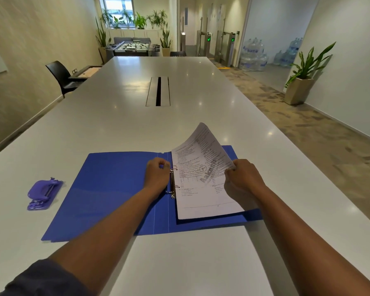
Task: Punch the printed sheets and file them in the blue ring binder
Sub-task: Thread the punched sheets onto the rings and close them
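The filing step is judged to be in hand, with punching apparently done for these pages. The blue ring binder is laid open flat near the front edge of the tabletop, its covers spread left and right. The printed sheets are lying on the binder's right half, their punched edge against the metal rings at the spine. The far right corner of the sheets is lifted and curled upward, pinched between the thumb and curled fingers of the right hand. The left hand is set at the ring mechanism with its fingers curled; whether the rings are actually gripped, or only pressed, cannot be told, nor whether the rings are closed.

The next move is judged to call for the holes to be seated fully on both rings, the lifted pages to be laid flat, and the rings to be snapped shut.

A purple hole punch is seen left of the binder, well apart from it and towards the left edge of the tabletop. A cable hatch is set in the middle of the tabletop, far beyond the binder. Nothing is seen to obstruct the work.
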